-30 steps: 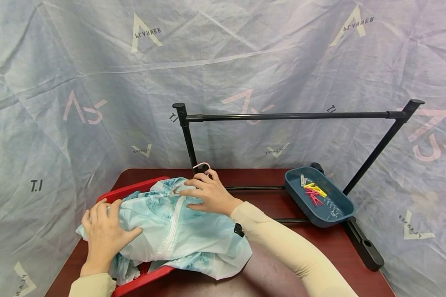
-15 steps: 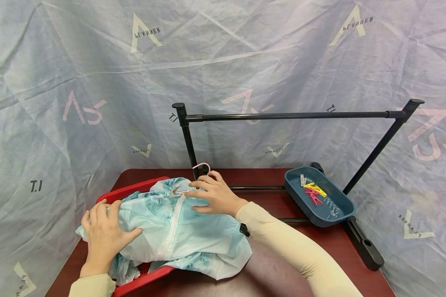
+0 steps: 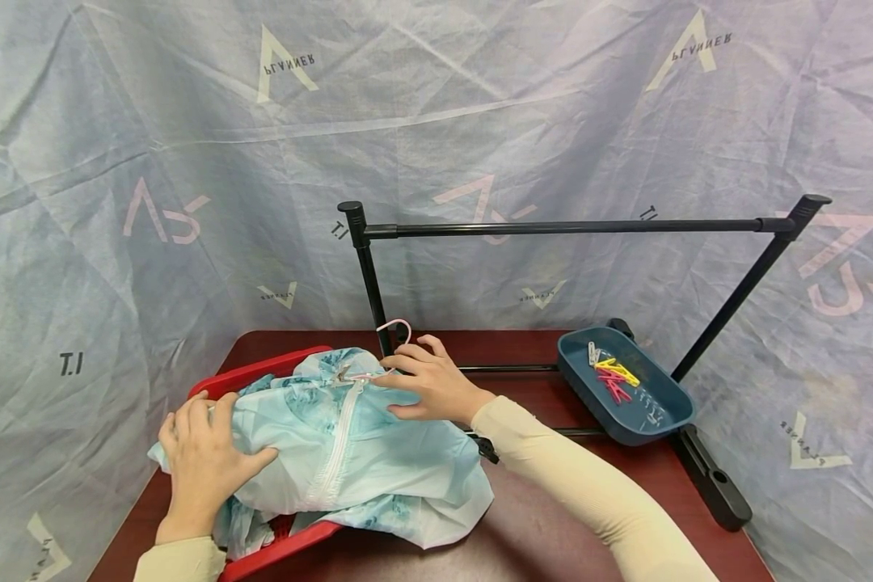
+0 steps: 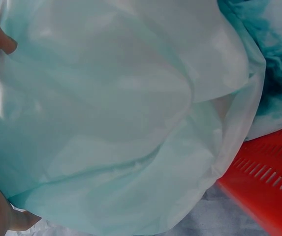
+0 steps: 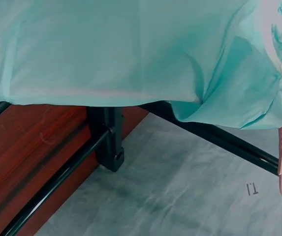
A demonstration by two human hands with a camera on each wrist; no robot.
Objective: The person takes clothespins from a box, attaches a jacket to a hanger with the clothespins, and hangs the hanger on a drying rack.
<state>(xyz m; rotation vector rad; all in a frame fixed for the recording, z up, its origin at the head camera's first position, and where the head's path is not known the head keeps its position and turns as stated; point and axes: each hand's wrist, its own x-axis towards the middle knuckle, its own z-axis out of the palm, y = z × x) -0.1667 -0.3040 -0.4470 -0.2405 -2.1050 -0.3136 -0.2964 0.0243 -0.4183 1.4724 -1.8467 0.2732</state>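
A pale blue tie-dye jacket (image 3: 291, 444) with a white zip lies over the red basket (image 3: 255, 368). At its collar shows a pink hanger (image 3: 396, 322), its hook rising above the cloth; the rest is mostly covered. My left hand (image 3: 202, 453) grips the jacket's left shoulder, thumb on top and fingers bent over the edge; two fingertips show in the left wrist view. My right hand (image 3: 436, 384) touches the jacket's right shoulder just beside the zip top, fingers spread and loosely bent. In the right wrist view the hand is hidden; the jacket (image 5: 106, 54) fills the upper part.
Behind the jacket stands a black rack with a horizontal bar (image 3: 575, 228). A blue tray (image 3: 669, 404) at the right holds yellow, pink and white clothespins (image 3: 614, 378). The dark red table (image 3: 698, 477) lies under everything, with a printed grey sheet (image 3: 553, 121) around it.
My right hand has slid slightly right along the jacket, away from the zip top and the hanger's hook. More of the pink hanger shows at the collar. The left hand has stayed still.
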